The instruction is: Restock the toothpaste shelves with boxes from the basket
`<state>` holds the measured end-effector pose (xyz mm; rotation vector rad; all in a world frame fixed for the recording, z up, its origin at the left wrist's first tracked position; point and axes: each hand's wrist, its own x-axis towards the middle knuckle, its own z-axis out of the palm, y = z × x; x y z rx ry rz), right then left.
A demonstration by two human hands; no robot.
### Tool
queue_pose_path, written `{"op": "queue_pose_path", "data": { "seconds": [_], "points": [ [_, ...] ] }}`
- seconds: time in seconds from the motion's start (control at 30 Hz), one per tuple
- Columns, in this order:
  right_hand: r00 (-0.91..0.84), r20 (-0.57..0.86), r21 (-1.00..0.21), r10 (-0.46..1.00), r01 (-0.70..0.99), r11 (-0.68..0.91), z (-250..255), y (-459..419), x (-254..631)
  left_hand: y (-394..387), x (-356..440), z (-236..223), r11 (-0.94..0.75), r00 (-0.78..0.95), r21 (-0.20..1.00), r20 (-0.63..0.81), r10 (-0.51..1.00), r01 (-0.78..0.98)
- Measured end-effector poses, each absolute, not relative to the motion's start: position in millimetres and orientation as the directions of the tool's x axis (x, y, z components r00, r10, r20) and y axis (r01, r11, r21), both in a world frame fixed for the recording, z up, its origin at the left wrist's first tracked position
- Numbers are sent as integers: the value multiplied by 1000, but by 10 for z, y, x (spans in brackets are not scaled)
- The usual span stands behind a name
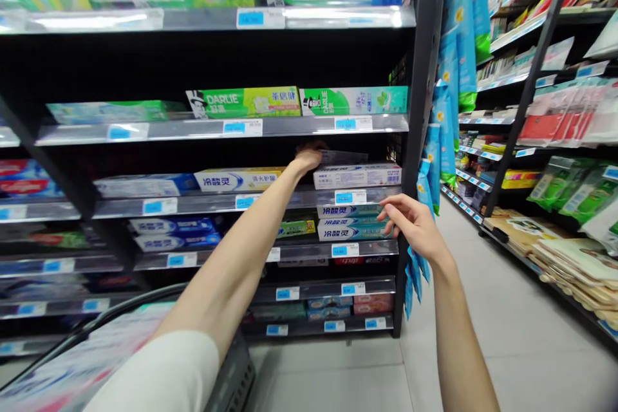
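Observation:
My left hand (310,154) reaches deep into a middle shelf, behind the front row. It is closed at the left end of a pale toothpaste box (345,156), which sits slightly slanted; shadow blurs the fingers. Just in front of that lies a white and purple toothpaste box (358,176), with a yellow and white one (237,180) farther left. My right hand (410,224) is open, its fingers loosely bent and holding nothing. Its fingertips are near the right end of stacked teal and white toothpaste boxes (351,230) one shelf below; contact cannot be made out.
Green toothpaste boxes (244,103) line a shelf above. A dark upright post (419,77) bounds the shelves on the right, with blue packets (441,116) hanging beside it. At lower left stands a loaded basket (241,373). An aisle floor (463,283) separates another rack (506,193).

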<state>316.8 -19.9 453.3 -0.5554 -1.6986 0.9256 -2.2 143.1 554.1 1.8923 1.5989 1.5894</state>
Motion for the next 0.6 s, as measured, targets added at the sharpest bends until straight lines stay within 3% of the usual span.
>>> {"op": "queue_pose_path", "data": {
  "seconds": [0.23,0.47,0.6],
  "points": [
    [-309,577,-810,756,-98,578,4445,-86,3127,1329,-128,5540,-234,-84,672,405,910,703],
    [-321,592,-799,739,-118,589,4436,-54,3074,1395,-114,5511,-215,-47,604,387,921,768],
    [-328,591,-800,737,-121,588,4411,-16,3086,1364,-75,5462,-210,-73,692,355,932,691]
  ]
}}
